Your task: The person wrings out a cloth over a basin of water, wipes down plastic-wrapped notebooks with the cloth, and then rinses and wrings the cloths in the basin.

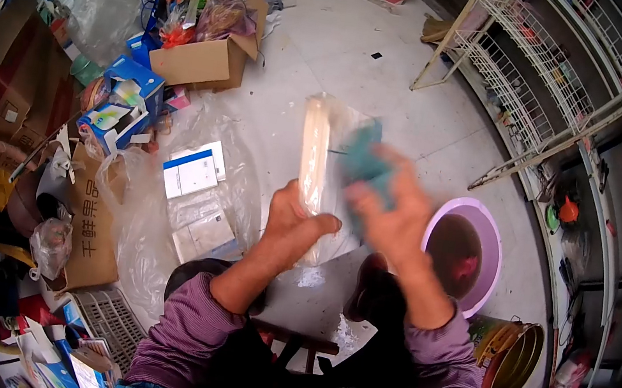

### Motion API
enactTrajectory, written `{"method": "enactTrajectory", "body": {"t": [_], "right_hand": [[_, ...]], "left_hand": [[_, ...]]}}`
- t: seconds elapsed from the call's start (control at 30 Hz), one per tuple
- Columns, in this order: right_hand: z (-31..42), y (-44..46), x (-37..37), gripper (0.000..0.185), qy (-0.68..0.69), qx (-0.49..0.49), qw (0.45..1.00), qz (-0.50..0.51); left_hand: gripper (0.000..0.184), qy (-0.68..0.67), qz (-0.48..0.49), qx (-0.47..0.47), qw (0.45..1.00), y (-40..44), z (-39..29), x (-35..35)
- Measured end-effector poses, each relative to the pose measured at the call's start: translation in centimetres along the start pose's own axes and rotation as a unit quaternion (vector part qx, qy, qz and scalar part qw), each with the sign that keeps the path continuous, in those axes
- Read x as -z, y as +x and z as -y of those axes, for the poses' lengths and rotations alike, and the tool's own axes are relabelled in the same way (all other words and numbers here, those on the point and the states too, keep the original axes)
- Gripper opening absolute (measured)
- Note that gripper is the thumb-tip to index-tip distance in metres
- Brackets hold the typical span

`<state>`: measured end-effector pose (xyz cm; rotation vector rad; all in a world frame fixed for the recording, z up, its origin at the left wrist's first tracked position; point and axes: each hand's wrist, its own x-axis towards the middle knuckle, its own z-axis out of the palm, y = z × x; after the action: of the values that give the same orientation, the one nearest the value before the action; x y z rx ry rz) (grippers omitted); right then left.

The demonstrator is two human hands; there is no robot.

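Note:
A clear plastic-wrapped package [315,147] with a long pale strip along its left side stands out in front of me, above the floor. My left hand [296,219] grips its lower left part, with the thumb across the front. In my right hand [397,205] is a teal cloth [366,162], bunched up and blurred by motion, close against the package's right side. What the package holds is too blurred to tell.
On the right, a lilac basin [493,253] holds dark water and something pink, with a metal can [516,362] below it. Wire racks [523,73] stand farther right. Plastic sheeting [138,226], white-and-blue boxes [192,170] and cardboard boxes [195,61] lie left.

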<state>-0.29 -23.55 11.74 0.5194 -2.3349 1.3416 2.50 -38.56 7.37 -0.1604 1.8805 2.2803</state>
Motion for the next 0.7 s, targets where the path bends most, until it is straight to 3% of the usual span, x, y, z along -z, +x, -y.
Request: {"method": "enactTrajectory", "body": {"t": [0.03,0.07,0.1,0.13,0.27,0.33,0.4,0.47,0.5,0.53,0.6,0.67,0.7], "right_hand": [[0.0,-0.1,-1.1,0.035,0.021,0.151,0.984,0.097],[0.1,-0.3,-2.0,0.034,-0.054,0.239,0.957,0.158],[-0.4,0.0,-1.8,0.032,-0.068,0.233,0.96,0.138],[-0.9,0.8,-1.5,0.03,-0.082,0.229,0.963,0.119],[-3.4,3.1,-1.1,0.028,-0.025,0.214,0.973,0.083],[-3.5,3.8,-0.8,0.025,-0.032,0.194,0.98,-0.035],[-4.3,4.2,-0.3,0.023,-0.049,0.189,0.979,-0.052],[-5.4,4.5,0.3,0.024,-0.086,0.138,0.975,-0.154],[-5.7,4.5,1.2,0.024,-0.086,0.138,0.974,-0.156],[-5.7,4.6,2.3,0.027,0.021,-0.013,0.982,-0.186],[-4.8,4.1,2.5,0.03,0.13,-0.159,0.956,-0.211],[-1.8,1.8,0.2,0.038,-0.074,0.046,0.987,-0.132],[-1.5,1.5,-0.5,0.04,-0.119,0.103,0.986,-0.052]], "left_hand": [[0.033,-0.027,-0.004,-0.105,0.994,0.0,0.9,-0.6],[0.033,-0.023,0.003,-0.109,0.994,-0.3,1.5,-0.7],[0.033,-0.019,0.01,-0.113,0.993,-0.7,2.1,-0.8],[0.034,0.094,0.036,-0.012,0.995,-1.0,0.6,-0.6],[0.03,0.097,0.045,-0.001,0.994,-0.8,1.9,-0.8],[0.038,0.045,0.058,0.013,0.997,-0.8,2.1,-1.1],[0.038,0.057,0.072,0.012,0.996,-0.8,1.9,-1.2],[0.038,0.062,0.068,-0.003,0.996,-0.8,2.5,-1.2],[0.038,0.063,0.069,-0.004,0.996,-0.9,2.4,-1.2],[0.039,0.04,0.059,0.001,0.997,-1.1,1.8,-1.2],[0.039,0.018,0.048,0.001,0.999,-1.2,0.6,-1.2],[0.04,-0.048,0.031,0.032,0.998,-0.8,-0.3,-1.3],[0.036,-0.042,0.019,0.024,0.999,-0.8,0.0,-1.3]]}}
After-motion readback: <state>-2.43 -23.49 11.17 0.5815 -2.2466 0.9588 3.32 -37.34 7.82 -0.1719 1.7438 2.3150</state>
